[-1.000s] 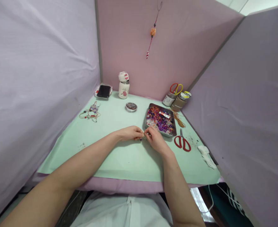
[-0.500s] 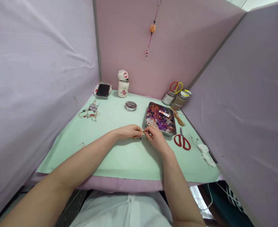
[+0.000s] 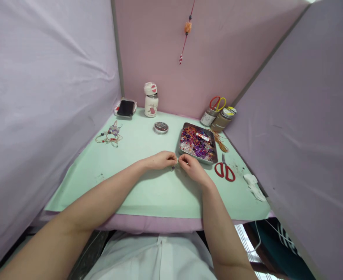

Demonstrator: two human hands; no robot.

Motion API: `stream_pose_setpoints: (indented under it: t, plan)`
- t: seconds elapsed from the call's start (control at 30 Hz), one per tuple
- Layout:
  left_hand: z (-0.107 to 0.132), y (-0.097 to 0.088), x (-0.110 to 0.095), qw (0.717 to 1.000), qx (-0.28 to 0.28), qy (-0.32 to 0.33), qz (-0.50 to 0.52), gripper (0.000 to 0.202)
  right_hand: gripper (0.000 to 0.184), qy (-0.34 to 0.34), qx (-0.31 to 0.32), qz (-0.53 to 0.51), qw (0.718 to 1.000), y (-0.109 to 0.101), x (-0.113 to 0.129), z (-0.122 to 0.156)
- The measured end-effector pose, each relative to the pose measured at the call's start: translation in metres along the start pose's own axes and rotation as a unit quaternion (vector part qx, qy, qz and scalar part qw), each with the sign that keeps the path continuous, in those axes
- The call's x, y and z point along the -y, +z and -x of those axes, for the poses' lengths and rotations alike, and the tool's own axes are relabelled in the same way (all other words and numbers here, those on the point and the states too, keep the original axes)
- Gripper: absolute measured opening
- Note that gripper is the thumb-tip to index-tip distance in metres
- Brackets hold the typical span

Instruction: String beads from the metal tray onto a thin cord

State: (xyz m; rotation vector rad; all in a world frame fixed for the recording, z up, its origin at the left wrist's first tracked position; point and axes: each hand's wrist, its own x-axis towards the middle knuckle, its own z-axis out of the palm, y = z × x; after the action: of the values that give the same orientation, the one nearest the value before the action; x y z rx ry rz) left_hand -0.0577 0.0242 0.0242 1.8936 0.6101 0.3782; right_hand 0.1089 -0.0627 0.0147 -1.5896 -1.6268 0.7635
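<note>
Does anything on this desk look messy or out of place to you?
A little. Dark specks mark the mat right of the scissors; I can't tell whether they're spilled bits or stains. A white wad lies crumpled at the right edge. A tube lies among the beads, looking stray.

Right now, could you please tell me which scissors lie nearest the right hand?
The red-handled scissors lying flat on the green sheet, beside the bead tray; the red handle and yellow handle farther off rise from a jar.
</note>
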Motion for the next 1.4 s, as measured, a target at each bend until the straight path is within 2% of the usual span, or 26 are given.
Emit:
stream_pose_setpoints:
  t: [0.2, 0.5, 0.77, 0.97, 1.1, 1.27, 1.4]
  plan:
    - [-0.001, 0.002, -0.001, 0.999, -0.025, 0.028, -0.032, 0.012, 0.020, 0.071, 0.019, -0.106, 0.992, 0.000, 0.000, 0.001]
    - [-0.002, 0.004, -0.001, 0.996, -0.042, 0.049, -0.060, 0.015, 0.024, 0.115, 0.054, -0.199, 0.972, -0.003, 0.005, 0.001]
    - [-0.003, 0.007, 0.002, 0.996, -0.071, 0.059, -0.018, 0.015, 0.022, 0.127, 0.053, -0.240, 0.961, -0.005, 0.002, 0.002]
    - [-0.005, 0.009, 0.003, 0.992, -0.096, 0.014, 0.081, 0.012, 0.023, 0.140, 0.000, -0.269, 0.953, -0.005, 0.000, -0.002]
    - [-0.003, 0.011, 0.000, 0.983, -0.120, -0.009, 0.142, 0.015, 0.022, 0.132, -0.030, -0.253, 0.958, -0.004, 0.002, -0.003]
    - [-0.005, 0.012, 0.000, 0.977, -0.131, -0.015, 0.168, 0.017, 0.022, 0.070, -0.101, -0.173, 0.977, -0.001, 0.004, -0.003]
    - [-0.005, 0.012, 0.001, 0.984, -0.115, -0.021, 0.131, 0.016, 0.021, 0.001, -0.160, -0.100, 0.982, 0.001, 0.000, -0.005]
